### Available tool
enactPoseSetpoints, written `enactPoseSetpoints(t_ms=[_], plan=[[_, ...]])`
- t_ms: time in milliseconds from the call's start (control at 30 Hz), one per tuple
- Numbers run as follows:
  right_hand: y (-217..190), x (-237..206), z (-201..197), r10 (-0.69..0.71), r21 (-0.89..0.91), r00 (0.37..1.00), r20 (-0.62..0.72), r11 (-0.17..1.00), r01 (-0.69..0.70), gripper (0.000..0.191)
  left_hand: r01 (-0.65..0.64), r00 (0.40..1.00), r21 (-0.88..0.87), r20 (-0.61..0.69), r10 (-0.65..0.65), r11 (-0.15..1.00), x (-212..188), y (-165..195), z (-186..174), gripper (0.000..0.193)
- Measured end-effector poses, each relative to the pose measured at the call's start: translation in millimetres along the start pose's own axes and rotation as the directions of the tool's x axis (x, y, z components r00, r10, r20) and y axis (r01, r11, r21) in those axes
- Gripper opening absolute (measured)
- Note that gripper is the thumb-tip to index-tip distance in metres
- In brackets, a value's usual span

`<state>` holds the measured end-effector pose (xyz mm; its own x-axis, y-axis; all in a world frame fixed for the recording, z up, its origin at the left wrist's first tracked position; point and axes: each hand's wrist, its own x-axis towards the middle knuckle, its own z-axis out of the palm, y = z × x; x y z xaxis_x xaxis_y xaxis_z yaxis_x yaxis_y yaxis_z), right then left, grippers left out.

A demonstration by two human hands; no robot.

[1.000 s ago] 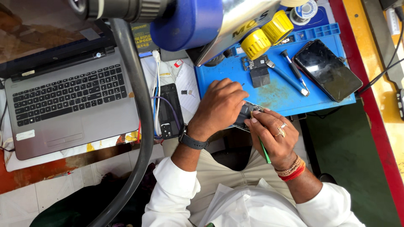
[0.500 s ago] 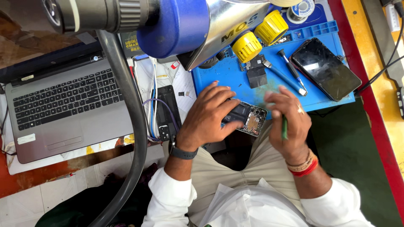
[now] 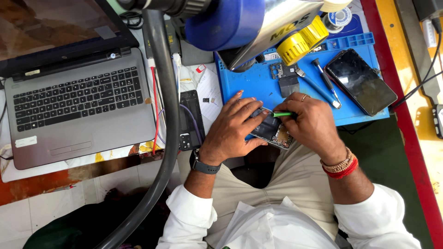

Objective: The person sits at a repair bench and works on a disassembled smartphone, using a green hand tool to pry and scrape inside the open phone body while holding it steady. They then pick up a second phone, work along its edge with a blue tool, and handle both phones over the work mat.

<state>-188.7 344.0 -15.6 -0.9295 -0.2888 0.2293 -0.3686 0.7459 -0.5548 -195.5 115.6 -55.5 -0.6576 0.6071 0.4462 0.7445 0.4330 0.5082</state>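
We see the left hand [image 3: 233, 129] with its fingers [image 3: 247, 107] curled and clamped along the near and left edges of an opened phone [image 3: 272, 130], whose back is off so the inner boards show; the right hand [image 3: 314, 122] has its fingers pinched together on a thin green tool [image 3: 282, 114], the tip lying across the top of the phone; the phone sits between the two hands, at the front edge of the blue mat [image 3: 258, 83] and partly over the lap.

Further out on the mat we find a small metal frame part [image 3: 277, 70], a dark square piece [image 3: 290, 85] just below it, a screwdriver [image 3: 316, 87] and a second slim tool [image 3: 326, 79] lying slantwise, and a dark phone [image 3: 361, 81] face up at the right; above them a blue and silver microscope head [image 3: 249, 20] with a yellow knob [image 3: 296, 46] overhangs the mat and hides its upper part; a thick black hose [image 3: 162, 110] crosses the table [image 3: 417, 115] from top to bottom; just right of it lies a black phone back [image 3: 190, 119], touching the left wrist side; well to the left stands an open grey laptop [image 3: 78, 106] with a white label [image 3: 26, 141] near its front left corner.
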Motion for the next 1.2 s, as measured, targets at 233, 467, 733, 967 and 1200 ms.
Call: enactPoseSetpoints(t_ms=[233,467,733,967,1200], plan=[[-16,5,-1,-0.016,-0.18,0.998,0.054,0.983,0.026,0.016,0.01,1.0,0.042,0.004,-0.01,0.999,-4,1,-3,0.061],[-29,4,3,-0.123,-0.356,0.989,0.08,0.923,0.143,0.019,0.016,1.0,0.03,-0.019,-0.015,0.999,-7,2,-4,0.061],[-24,3,6,-0.115,-0.405,0.985,0.125,0.901,0.157,0.025,0.029,0.999,0.048,0.018,-0.03,0.998,-8,3,-4,0.06],[-18,5,6,-0.12,-0.373,0.98,0.158,0.912,0.172,0.025,0.018,1.0,0.061,0.024,-0.02,0.998,-5,4,-5,0.068],[-8,7,-2,-0.121,-0.246,0.988,0.094,0.959,0.14,0.021,0.01,1.0,0.076,0.016,-0.012,0.997,-5,3,-4,0.067]])
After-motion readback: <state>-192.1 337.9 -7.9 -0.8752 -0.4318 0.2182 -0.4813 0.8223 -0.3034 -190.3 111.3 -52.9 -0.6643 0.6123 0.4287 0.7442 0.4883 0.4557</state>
